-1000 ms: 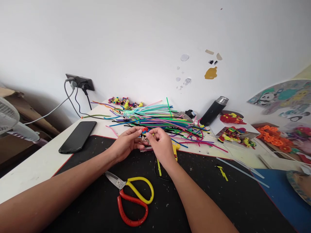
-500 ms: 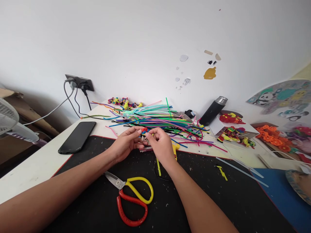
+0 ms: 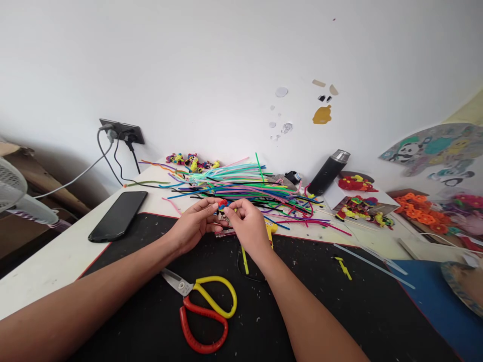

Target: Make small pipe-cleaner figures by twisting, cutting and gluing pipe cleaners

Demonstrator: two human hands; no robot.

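My left hand (image 3: 194, 225) and my right hand (image 3: 245, 226) meet over the far edge of a black mat (image 3: 339, 311). Both pinch a small red-and-blue pipe-cleaner piece (image 3: 222, 204) between their fingertips. A yellow pipe cleaner (image 3: 245, 260) hangs down from under my right hand onto the mat. Just behind the hands lies a big heap of coloured pipe cleaners (image 3: 245, 183). Scissors with a yellow and a red handle (image 3: 206, 311) lie on the mat between my forearms.
A black phone (image 3: 118, 216) lies left on the white table. Cables run from a wall socket (image 3: 121, 131). A dark flask (image 3: 326, 172) lies right of the heap. Finished pipe-cleaner figures (image 3: 362, 207) sit on boxes at the right. A fan (image 3: 15, 193) stands at far left.
The hands stay together on the small piece with only slight finger motion. The view has drifted a little, nothing else has moved.
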